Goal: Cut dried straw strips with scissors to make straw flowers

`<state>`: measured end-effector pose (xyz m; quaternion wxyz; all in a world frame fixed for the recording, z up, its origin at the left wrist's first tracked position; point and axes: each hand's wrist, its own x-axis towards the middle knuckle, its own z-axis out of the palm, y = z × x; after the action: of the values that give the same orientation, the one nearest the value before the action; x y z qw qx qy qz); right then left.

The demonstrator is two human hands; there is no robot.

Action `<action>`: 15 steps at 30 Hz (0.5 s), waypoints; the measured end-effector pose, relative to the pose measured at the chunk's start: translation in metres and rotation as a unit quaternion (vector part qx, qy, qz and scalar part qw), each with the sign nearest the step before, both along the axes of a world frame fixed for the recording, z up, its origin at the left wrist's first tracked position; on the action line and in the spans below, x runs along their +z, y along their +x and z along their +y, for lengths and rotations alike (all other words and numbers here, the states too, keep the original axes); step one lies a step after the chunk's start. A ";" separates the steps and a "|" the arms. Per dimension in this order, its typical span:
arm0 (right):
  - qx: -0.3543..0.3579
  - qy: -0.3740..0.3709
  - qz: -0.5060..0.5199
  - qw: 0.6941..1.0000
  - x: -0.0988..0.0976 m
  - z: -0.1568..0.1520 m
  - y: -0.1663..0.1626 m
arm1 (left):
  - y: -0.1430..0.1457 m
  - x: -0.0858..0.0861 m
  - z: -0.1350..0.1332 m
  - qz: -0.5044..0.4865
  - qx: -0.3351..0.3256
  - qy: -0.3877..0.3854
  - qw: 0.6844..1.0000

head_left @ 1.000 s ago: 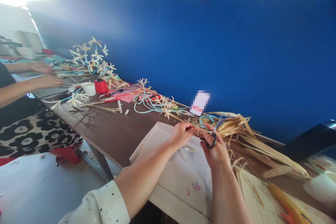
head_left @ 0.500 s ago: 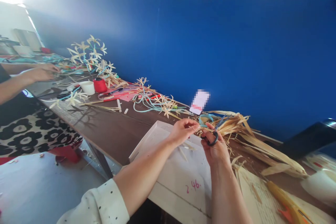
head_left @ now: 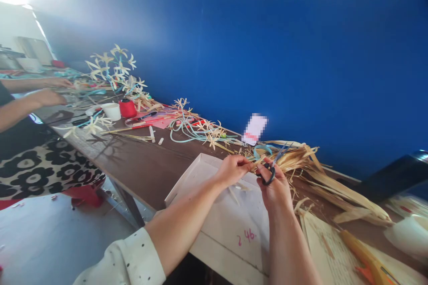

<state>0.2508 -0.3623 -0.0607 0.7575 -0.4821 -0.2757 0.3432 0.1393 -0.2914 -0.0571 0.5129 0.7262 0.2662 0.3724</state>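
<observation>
My right hand [head_left: 276, 189] is closed on a pair of small black-handled scissors [head_left: 271, 169] whose blades point up and away. My left hand [head_left: 233, 170] pinches a thin dried straw strip [head_left: 253, 165] just left of the blades. Both hands hover over a shallow white tray [head_left: 203, 178] with pink writing on its front. A heap of dried husks [head_left: 310, 164] lies right behind the hands.
Finished straw flowers [head_left: 112, 67], blue strips [head_left: 187, 133], a red thread spool [head_left: 127, 108] and a white cup [head_left: 111, 111] lie along the brown table [head_left: 140, 164]. Another person's arms [head_left: 33, 98] work at the far left. A yellow glue gun [head_left: 363, 256] lies at the right.
My hands have stayed in nearly the same spot, with the scissors shifting slightly against the strip. The other person's hands at the left have moved a little.
</observation>
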 end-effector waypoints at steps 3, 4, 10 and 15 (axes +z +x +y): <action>-0.009 -0.013 -0.018 1.000 -0.002 0.000 0.002 | 0.001 -0.002 0.001 -0.014 -0.003 0.007 1.000; -0.015 -0.021 -0.031 0.999 -0.002 0.000 0.002 | 0.002 -0.003 0.001 -0.017 0.001 0.013 1.000; -0.033 -0.049 -0.122 0.991 -0.002 -0.001 0.001 | 0.003 -0.007 0.000 0.015 0.039 0.075 0.996; -0.003 -0.037 -0.144 0.989 -0.002 0.000 0.000 | 0.006 -0.012 0.002 0.012 0.030 -0.002 0.999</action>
<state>0.2511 -0.3626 -0.0622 0.6927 -0.5548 -0.3679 0.2776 0.1452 -0.2891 -0.0688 0.4995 0.7215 0.2945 0.3784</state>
